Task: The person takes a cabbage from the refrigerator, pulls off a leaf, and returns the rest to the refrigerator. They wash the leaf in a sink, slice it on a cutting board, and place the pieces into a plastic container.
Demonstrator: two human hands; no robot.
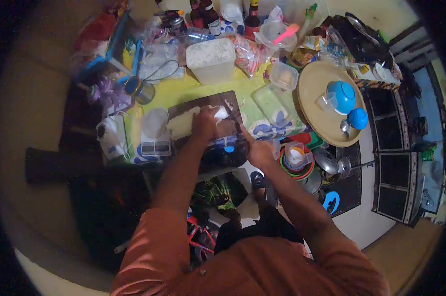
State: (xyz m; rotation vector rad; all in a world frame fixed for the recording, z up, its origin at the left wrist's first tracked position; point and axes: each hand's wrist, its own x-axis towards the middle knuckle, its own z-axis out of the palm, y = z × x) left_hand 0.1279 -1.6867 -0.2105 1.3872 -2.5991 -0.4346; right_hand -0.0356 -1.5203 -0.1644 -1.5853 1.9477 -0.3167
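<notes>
On a dark brown cutting board (195, 101), my left hand (204, 123) presses down on a white piece of food (221, 113), its fingers curled over it. The kind of food cannot be made out. My right hand (259, 152) is closed round the handle of a knife (235, 115), whose blade slants up and left, right beside the white piece. Left of my left hand, a pale white heap (182, 124) spreads over the board. A kitchen scale (155, 147) with a round pale top stands just left of the board.
Behind the board stands a white lidded tub (211, 61). To the right, a large round tan tray (311, 106) carries blue bowls (341, 97). A clear rectangular container (272, 104) lies between board and tray. A metal mug (140, 90) is at left; bottles (251, 24) line the back.
</notes>
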